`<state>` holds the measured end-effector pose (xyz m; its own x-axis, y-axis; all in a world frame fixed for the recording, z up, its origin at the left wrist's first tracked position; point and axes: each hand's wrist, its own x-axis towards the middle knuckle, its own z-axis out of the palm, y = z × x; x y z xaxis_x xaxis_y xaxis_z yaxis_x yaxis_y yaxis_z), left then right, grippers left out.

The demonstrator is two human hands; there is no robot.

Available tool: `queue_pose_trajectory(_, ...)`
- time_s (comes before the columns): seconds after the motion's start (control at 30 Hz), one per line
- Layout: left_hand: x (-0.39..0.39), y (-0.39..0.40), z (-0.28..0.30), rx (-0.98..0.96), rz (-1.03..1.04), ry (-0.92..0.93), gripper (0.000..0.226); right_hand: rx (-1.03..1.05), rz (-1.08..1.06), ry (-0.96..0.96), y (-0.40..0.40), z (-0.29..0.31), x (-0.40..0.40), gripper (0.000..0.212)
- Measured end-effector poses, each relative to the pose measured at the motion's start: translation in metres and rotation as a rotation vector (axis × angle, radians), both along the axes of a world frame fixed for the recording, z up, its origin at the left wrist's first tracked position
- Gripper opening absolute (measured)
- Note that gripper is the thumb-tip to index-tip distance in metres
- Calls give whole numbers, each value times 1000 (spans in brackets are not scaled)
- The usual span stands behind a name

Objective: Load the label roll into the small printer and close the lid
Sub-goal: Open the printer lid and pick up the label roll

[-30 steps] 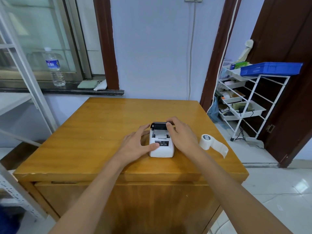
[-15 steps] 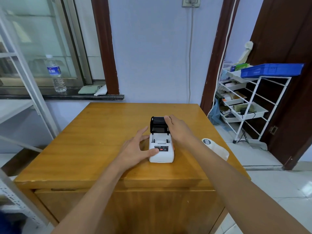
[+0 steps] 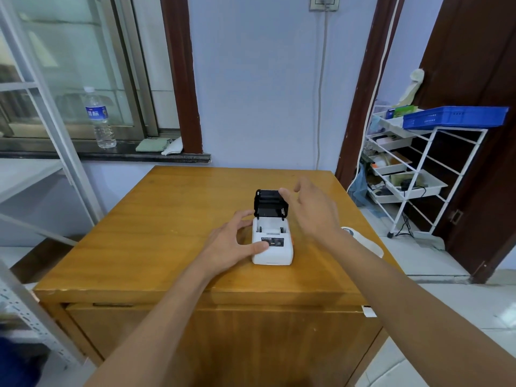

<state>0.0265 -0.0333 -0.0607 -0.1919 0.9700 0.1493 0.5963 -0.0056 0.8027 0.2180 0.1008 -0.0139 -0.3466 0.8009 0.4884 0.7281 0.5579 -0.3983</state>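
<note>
A small white printer [image 3: 275,251] stands on the wooden table [image 3: 156,227], its black lid [image 3: 269,203] swung upright so the paper bay shows. My left hand [image 3: 233,244] grips the printer's left side, thumb on the front panel. My right hand [image 3: 310,210] hovers just right of the raised lid with fingers spread, holding nothing. The white label roll [image 3: 363,240] lies on the table near the right edge, mostly hidden behind my right forearm, with a loose strip trailing off it.
A water bottle [image 3: 100,118] and folded cloths sit on the window ledge behind the table. A white wire rack [image 3: 418,174] with trays and a blue basket [image 3: 455,116] stands at the right by a dark door. Metal shelving frames the left side.
The lid went from nearly shut to fully upright. My right hand has let go of it and lifted away to the right. My left hand kept its hold on the printer.
</note>
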Motion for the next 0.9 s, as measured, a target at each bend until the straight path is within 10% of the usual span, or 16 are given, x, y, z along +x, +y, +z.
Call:
queue_pose_trajectory(0.23,1,-3,-1,28,-19,117,77,-11,378,-385,-11,14,4,21)
queue_pose_trajectory(0.9,3,-2,-2,26,-59,218,69,-135,384,-728,1,24,-34,19)
